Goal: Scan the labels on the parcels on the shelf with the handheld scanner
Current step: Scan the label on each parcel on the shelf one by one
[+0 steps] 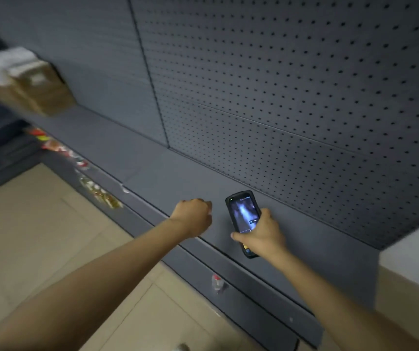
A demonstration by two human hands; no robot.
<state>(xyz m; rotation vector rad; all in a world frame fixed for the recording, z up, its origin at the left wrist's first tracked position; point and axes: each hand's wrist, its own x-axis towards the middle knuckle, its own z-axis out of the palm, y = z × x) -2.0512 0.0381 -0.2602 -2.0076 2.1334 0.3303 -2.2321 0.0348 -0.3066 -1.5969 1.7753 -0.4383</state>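
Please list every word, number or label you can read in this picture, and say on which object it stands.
None can be read.
Scanner screen: a line of small text at the top, too small to read.
Parcels: white labels, blurred.
Shelf edge: coloured tags, blurred.
Sticker on the lower strip: blurred.

Grey pegboard back panel [292,84]; beige tiled floor [38,236]; blurred coloured price tags [59,148] along a lower rail; pale ledge [411,249] at right.

Your single head view looks forward and down, close over the grey shelf [178,178], pegboard [292,84] beyond.
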